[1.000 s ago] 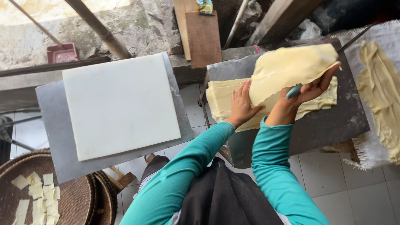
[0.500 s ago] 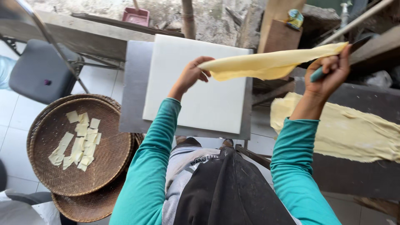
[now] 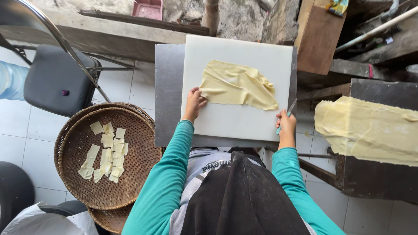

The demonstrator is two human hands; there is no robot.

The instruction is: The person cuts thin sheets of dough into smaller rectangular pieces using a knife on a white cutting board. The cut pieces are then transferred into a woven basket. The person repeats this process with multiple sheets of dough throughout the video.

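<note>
A thin pale yellow dough sheet point(image 3: 238, 85) lies wrinkled on a white cutting board point(image 3: 237, 119) that rests on a grey metal tabletop point(image 3: 168, 93). My left hand point(image 3: 193, 103) touches the sheet's near left edge, fingers on the board. My right hand point(image 3: 286, 124) is at the board's right edge, closed around a small knife with a teal handle point(image 3: 285, 115), blade pointing up toward the sheet's right corner. Both arms wear teal sleeves.
A stack of more dough sheets point(image 3: 368, 129) lies on a dark table at the right. A round woven tray point(image 3: 109, 156) with several cut dough pieces sits lower left. A black chair point(image 3: 56, 80) stands at the left, a wooden box point(image 3: 320, 37) behind the board.
The sheet, lifted off the right stack and carried in the air between both hands, now lies on the white board. The view has swung left, from the stack to the board.
</note>
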